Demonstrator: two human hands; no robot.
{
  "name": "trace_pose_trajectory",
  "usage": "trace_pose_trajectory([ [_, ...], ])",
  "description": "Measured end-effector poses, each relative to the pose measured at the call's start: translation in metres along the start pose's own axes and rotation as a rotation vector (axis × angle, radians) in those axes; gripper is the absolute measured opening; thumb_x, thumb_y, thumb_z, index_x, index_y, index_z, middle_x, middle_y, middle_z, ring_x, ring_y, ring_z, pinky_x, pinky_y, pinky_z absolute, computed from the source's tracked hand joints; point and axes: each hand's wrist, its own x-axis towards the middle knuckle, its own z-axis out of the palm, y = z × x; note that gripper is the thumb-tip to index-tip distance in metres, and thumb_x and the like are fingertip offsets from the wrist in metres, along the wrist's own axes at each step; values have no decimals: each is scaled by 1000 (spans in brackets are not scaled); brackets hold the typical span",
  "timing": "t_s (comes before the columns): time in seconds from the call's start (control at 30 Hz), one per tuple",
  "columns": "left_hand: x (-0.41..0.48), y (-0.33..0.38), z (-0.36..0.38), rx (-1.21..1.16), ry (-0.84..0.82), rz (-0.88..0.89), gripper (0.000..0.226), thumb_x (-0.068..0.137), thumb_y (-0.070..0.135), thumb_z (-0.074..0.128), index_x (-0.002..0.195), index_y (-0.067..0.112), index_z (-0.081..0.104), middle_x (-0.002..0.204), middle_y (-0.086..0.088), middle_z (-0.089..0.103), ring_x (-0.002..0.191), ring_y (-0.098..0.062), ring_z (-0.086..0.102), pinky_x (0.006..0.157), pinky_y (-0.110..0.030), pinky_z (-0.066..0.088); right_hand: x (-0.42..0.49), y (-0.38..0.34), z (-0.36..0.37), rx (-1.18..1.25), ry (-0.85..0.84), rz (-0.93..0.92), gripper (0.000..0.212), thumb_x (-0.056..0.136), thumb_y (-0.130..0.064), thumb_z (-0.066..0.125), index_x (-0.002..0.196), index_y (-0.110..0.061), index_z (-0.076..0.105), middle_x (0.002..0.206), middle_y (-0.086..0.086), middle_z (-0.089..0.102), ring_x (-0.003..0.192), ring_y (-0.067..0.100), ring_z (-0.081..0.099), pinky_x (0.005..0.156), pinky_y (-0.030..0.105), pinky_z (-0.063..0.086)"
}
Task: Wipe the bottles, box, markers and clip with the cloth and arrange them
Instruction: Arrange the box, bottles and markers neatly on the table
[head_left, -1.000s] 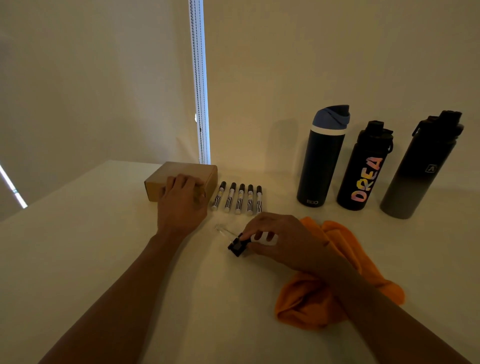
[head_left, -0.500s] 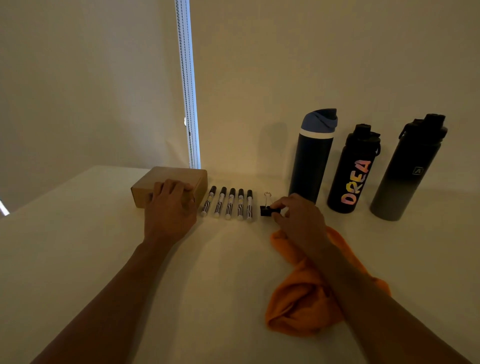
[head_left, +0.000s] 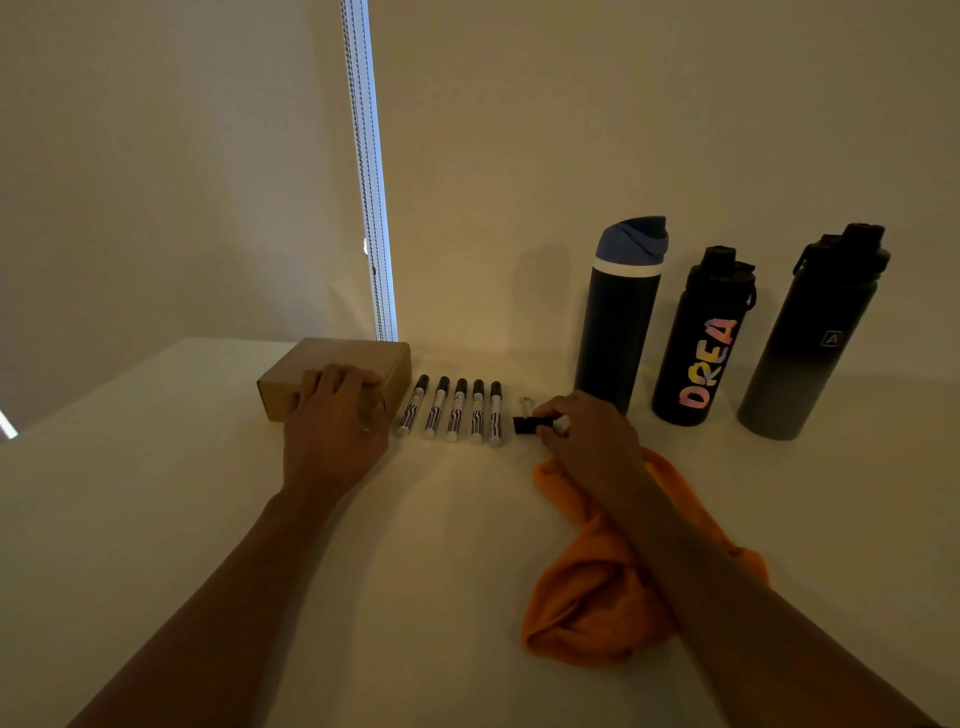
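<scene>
Right hand (head_left: 592, 441) pinches the clip (head_left: 523, 425), which sits just right of the markers (head_left: 457, 410) and left of the bottles (head_left: 618, 322). I'd square it with the marker row, then let go gently so it doesn't skid. Left hand (head_left: 335, 431) grips the box (head_left: 337, 353), far left. Cloth (head_left: 587, 603) lies near, under the right arm. Box and bottles are closed, contents unseen.

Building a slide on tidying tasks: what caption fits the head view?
The right hand pinches the clip beside five markers, the left hand holds the box, three bottles stand at right.
</scene>
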Motion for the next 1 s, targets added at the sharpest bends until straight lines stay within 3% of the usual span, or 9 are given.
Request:
trace_pose_trajectory([
  [0.47, 0, 0, -1, 3, -4, 3, 29, 88, 31, 67, 115, 25, 65, 117, -4, 62, 112, -31, 50, 90, -46, 39, -1, -5, -3, -10, 17, 29, 29, 93, -43, 64, 121, -38, 63, 126, -8, 58, 108, 9, 56, 92, 29, 50],
  [0.57, 1, 1, 0, 15, -5, -4, 28, 88, 31, 67, 115, 24, 65, 116, -5, 62, 112, -31, 50, 90, -46, 39, -2, -14, -7, -12, 59, -83, 29, 94, -47, 60, 122, -37, 63, 129, -10, 55, 114, 8, 51, 97, 28, 46],
  [0.7, 1, 2, -1, 13, 10, -2, 26, 88, 30, 67, 113, 23, 66, 115, -4, 62, 111, -31, 51, 88, -46, 40, -6, -33, -2, -52, -31, -302, 36, 95, -54, 52, 126, -40, 61, 132, -13, 57, 123, 11, 45, 107, 43, 39],
  [1.0, 1, 1, 1, 28, 21, 3, 27, 89, 35, 59, 113, 24, 65, 115, -3, 61, 112, -30, 50, 90, -46, 39, -8, -38, 2, -180, -94, -300, 35, 102, -48, 42, 129, -38, 62, 132, -10, 58, 121, 15, 45, 104, 41, 36],
])
